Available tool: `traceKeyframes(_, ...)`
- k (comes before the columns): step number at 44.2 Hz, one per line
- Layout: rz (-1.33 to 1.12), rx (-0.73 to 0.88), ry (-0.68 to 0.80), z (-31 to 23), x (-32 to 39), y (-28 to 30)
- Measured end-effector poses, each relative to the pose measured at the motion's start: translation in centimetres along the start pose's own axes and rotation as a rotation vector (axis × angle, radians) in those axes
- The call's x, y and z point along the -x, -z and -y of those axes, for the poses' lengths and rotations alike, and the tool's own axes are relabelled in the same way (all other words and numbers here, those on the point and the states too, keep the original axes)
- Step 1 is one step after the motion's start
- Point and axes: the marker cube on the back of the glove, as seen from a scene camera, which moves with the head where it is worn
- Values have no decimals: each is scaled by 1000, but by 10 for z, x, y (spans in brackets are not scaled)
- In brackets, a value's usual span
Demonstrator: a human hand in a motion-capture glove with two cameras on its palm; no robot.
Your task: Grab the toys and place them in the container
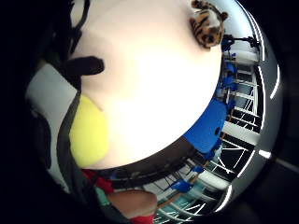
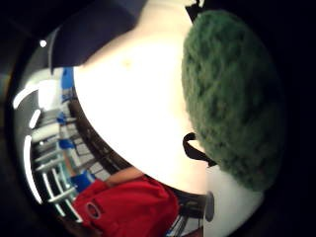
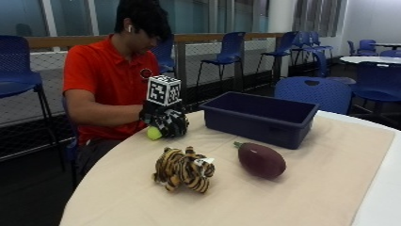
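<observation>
Outside view: gloved right hand [image 3: 166, 121] clenched around small yellow-green ball [image 3: 154, 133] at bench [image 3: 125, 188] edge; could roll off before reaching dark blue plastic container [image 3: 260, 117].

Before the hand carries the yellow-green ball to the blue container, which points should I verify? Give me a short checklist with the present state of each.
1. Black-gloved right hand holds the small yellow-green ball: ok, its fingers curl over the ball at the table edge.
2. Ball lifted off the beige round table: cannot tell; it looks level with the tabletop.
3. Dark blue rectangular plastic container is open on top: ok; the inside that shows holds nothing.
4. Way from the hand to the container: ok, nothing stands between them.
5. Striped plush tiger and dark purple eggplant toy are out of the way: ok, both lie nearer the camera, apart from each other.
</observation>
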Motion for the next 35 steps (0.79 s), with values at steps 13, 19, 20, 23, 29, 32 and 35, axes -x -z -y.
traceKeyframes(13,43,-118,-57,21,-22,61)
traceKeyframes(19,7,-191,-52,38,-14,116)
traceKeyframes(20,2,-201,-48,41,-12,125)
traceKeyframes(23,-2,-223,-41,52,-3,145)
traceKeyframes(29,-2,-266,-13,95,22,193)
traceKeyframes(32,16,-273,4,110,35,204)
traceKeyframes(35,38,-287,97,123,54,215)
